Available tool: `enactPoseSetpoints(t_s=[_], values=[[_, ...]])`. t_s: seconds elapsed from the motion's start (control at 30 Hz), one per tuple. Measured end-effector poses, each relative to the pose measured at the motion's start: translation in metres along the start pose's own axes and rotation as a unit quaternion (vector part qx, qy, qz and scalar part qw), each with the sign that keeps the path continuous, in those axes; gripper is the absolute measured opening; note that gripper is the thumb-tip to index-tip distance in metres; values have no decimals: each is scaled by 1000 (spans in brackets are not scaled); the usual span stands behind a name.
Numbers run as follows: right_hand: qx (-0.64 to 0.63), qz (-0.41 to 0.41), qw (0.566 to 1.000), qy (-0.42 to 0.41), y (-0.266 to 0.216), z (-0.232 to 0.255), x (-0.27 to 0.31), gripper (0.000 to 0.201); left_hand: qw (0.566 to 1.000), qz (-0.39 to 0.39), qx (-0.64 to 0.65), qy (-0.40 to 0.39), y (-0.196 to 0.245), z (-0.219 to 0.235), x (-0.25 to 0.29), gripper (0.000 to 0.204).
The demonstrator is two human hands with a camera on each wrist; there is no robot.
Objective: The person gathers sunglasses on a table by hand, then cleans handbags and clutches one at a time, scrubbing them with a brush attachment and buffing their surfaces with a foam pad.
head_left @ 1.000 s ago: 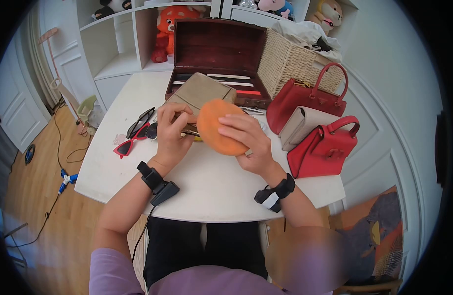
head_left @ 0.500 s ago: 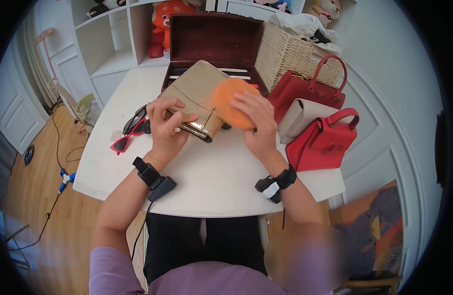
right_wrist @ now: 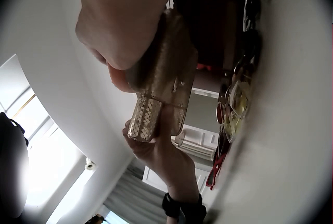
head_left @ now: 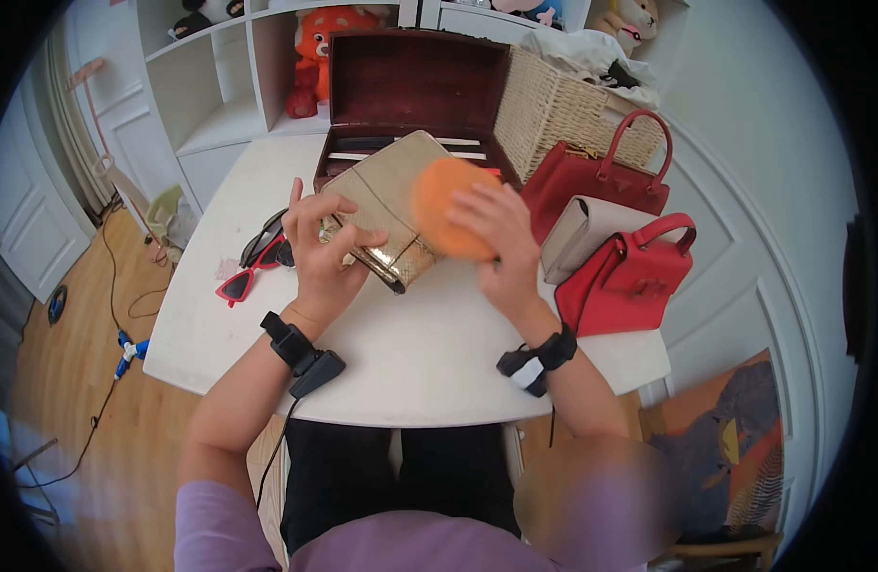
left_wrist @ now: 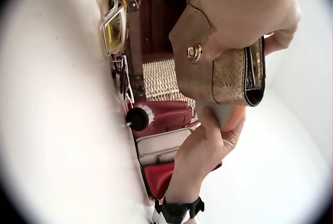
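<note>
My left hand (head_left: 322, 253) grips the gold clutch bag (head_left: 383, 186) by its near left corner, thumb on the upper face, and holds it tilted above the table. The bag's metal clasp (left_wrist: 194, 53) shows on the face turned toward the left wrist camera. With my right hand (head_left: 506, 243) I hold a round orange pad (head_left: 444, 205) against the bag's right part, fingers spread over its top. The pad is blurred in the head view and covers that side of the bag. Its grey underside (left_wrist: 221, 112) is partly visible in the left wrist view.
Sunglasses (head_left: 237, 284) lie on the left of the white table (head_left: 429, 372). Behind the clutch stands an open dark red case (head_left: 420, 81), beside a wicker basket (head_left: 553, 114). Two red handbags (head_left: 625, 296) and a beige bag (head_left: 582, 234) stand right. A black-based brush (left_wrist: 138, 119) stands nearby.
The clutch has come into fuller view, lifted and turned with its upper face showing. The orange pad has moved right and away from me, from in front of the clutch onto its right side.
</note>
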State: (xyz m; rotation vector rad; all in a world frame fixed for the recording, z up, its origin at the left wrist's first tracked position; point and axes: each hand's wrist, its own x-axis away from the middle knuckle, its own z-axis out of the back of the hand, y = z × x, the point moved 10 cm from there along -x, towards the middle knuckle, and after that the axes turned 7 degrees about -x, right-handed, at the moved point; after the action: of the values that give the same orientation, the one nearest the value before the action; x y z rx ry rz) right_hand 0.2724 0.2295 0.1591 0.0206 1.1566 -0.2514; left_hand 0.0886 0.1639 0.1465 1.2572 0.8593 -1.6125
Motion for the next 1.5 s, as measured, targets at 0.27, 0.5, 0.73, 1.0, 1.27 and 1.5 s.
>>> enactPoseSetpoints(t_s=[0.27, 0.5, 0.73, 1.0, 1.27, 1.5], values=[[49, -45, 997, 26, 13, 3, 2, 62, 1000, -6, 5, -2, 4, 1, 2, 28], [-61, 35, 997, -41, -17, -12, 0, 61, 999, -16, 27, -37, 5, -8, 6, 29], [-60, 2, 998, -37, -12, -11, -4, 63, 998, -28, 26, -53, 8, -11, 5, 28], [-12, -2, 1000, -21, -5, -5, -1, 58, 994, 73, 68, -53, -13, -18, 10, 31], [38, -19, 999, 31, 8, 10, 0, 56, 980, 153, 107, -64, -22, -19, 10, 34], [-15, 4, 1000, 15, 3, 3, 3, 53, 976, 177, 104, -72, -30, -21, 12, 37]])
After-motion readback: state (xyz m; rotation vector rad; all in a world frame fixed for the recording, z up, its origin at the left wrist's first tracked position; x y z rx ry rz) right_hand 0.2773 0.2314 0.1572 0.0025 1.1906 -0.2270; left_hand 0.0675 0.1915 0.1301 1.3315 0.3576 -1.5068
